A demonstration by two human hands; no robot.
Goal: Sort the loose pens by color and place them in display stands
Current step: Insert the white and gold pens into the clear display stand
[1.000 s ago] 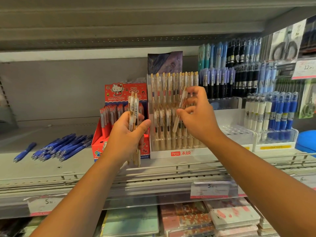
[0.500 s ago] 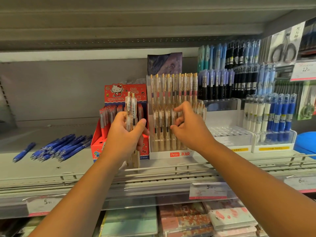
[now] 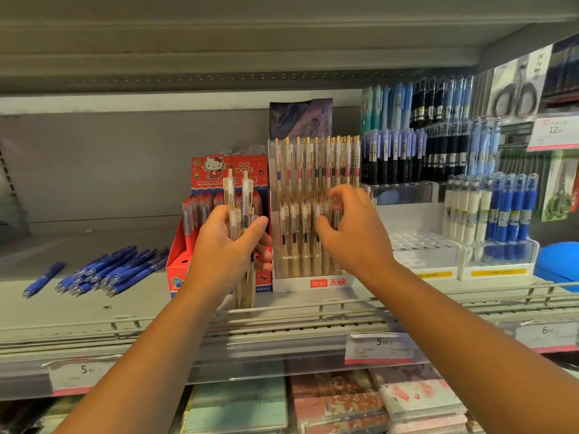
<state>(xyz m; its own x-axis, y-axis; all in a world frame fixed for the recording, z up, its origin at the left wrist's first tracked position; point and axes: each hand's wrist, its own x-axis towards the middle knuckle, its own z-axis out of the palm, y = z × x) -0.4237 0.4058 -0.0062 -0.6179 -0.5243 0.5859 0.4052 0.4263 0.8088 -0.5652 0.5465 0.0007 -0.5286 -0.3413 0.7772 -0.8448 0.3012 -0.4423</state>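
Note:
My left hand (image 3: 225,255) grips a bundle of clear pens with gold clips (image 3: 238,198), held upright in front of the red Hello Kitty box (image 3: 219,170). My right hand (image 3: 354,239) is at the front row of the white hesu display stand (image 3: 326,282), with thumb and fingertips closed around the top of a clear pen standing there. The stand holds two rows of the same clear pens, with red and dark refills mixed. A pile of loose blue pens (image 3: 109,274) lies on the shelf to the left, and a single blue pen (image 3: 44,278) lies apart.
To the right stand a clear tray with empty holes (image 3: 423,249) and a stand of white and blue pens (image 3: 498,272). Racks of dark and light-blue pens (image 3: 407,151) rise behind. A wire rail (image 3: 282,314) edges the shelf. Notebooks (image 3: 338,399) lie below.
My right hand has lowered a clear pen from in front of the back row down into the stand's front row. My left hand has kept its bundle almost still.

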